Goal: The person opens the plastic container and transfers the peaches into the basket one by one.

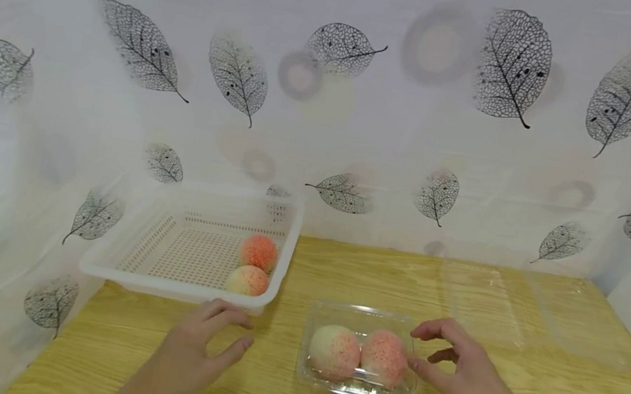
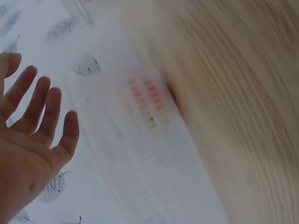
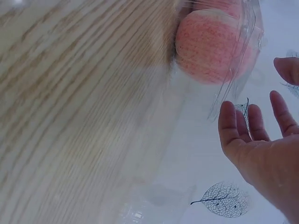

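A clear plastic clamshell box [image 1: 349,391] sits on the table with two pink-and-cream peaches inside, a paler left peach [image 1: 333,351] and a redder right peach [image 1: 384,359]. My right hand [image 1: 469,376] is at the box's right side, fingers loosely bent and thumb apart; whether the fingertips touch the edge I cannot tell. In the right wrist view that hand holds nothing. My left hand [image 1: 188,352] hovers left of the box, near the front of a white basket [image 1: 183,292], its fingers spread and bare of any object. Inside the basket's right end lie a red peach [image 1: 258,251] and a paler peach [image 1: 248,280].
Farther right on the wooden table [image 1: 365,274] lie faint clear plastic boxes [image 1: 484,303], hard to make out. A white sheet with a leaf print [image 1: 327,123] hangs behind and along the left side.
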A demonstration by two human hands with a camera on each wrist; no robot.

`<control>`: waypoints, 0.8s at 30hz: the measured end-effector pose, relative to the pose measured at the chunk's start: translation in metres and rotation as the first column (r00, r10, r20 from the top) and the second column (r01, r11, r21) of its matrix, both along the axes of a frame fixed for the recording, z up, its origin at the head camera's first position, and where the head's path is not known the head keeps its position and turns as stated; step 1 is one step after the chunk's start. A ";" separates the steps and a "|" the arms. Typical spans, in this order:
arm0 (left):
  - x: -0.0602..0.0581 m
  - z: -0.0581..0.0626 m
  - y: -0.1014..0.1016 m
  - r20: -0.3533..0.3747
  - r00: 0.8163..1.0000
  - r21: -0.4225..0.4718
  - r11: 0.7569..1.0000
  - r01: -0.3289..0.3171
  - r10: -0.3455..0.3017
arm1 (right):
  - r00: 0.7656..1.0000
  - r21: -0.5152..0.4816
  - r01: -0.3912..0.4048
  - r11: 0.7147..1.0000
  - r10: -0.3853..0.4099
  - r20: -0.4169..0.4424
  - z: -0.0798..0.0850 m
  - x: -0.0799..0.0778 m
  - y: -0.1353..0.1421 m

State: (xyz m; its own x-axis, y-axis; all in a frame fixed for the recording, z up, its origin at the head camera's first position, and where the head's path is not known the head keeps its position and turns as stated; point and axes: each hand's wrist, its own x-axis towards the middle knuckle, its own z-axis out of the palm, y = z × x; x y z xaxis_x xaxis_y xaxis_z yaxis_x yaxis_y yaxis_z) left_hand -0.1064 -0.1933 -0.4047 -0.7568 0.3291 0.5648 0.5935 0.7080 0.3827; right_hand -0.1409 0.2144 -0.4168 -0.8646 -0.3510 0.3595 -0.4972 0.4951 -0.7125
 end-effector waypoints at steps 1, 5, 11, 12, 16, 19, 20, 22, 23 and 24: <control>0.002 0.000 0.004 0.058 0.998 0.013 1.000 0.019 -0.020 | 1.000 0.004 -0.012 1.000 0.012 -0.026 0.000 0.001 -0.002; 0.008 0.002 0.014 0.346 0.933 0.060 0.994 0.086 -0.102 | 0.987 0.060 -0.063 0.996 0.071 -0.142 -0.001 0.002 -0.007; 0.009 0.001 0.021 0.692 0.700 0.129 0.984 0.121 -0.177 | 0.955 0.128 -0.132 0.983 0.161 -0.250 -0.003 0.004 -0.012; 0.009 -0.001 0.022 0.709 0.680 0.141 0.983 0.121 -0.186 | 0.948 0.138 -0.141 0.980 0.174 -0.267 -0.004 0.004 -0.013; 0.009 -0.009 0.027 0.725 0.657 0.184 0.978 0.100 -0.204 | 0.923 0.182 -0.164 0.970 0.216 -0.320 -0.007 0.005 -0.015; 0.009 -0.012 0.033 0.725 0.656 0.220 0.973 0.065 -0.208 | 0.919 0.212 -0.154 0.965 0.219 -0.327 -0.007 0.007 -0.017; 0.009 -0.013 0.035 0.728 0.652 0.236 0.971 0.051 -0.211 | 0.920 0.226 -0.145 0.963 0.215 -0.328 -0.006 0.007 -0.018; 0.009 -0.014 0.040 0.738 0.638 0.266 0.964 0.024 -0.219 | 0.925 0.257 -0.131 0.957 0.211 -0.315 -0.005 0.009 -0.019; 0.009 -0.015 0.043 0.747 0.625 0.284 0.959 0.008 -0.226 | 0.928 0.275 -0.123 0.953 0.209 -0.309 -0.005 0.009 -0.020; 0.010 -0.015 0.045 0.756 0.611 0.302 0.953 -0.008 -0.235 | 0.927 0.294 -0.116 0.949 0.210 -0.311 -0.004 0.010 -0.021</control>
State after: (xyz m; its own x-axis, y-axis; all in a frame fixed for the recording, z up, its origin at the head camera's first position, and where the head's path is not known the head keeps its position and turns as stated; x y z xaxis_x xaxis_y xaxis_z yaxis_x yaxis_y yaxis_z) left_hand -0.0968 -0.1481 -0.4201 -0.9121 0.3835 -0.1449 0.0539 0.4626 0.8849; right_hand -0.1310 0.1936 -0.4208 -0.6323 -0.5994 0.4909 -0.7727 0.5335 -0.3439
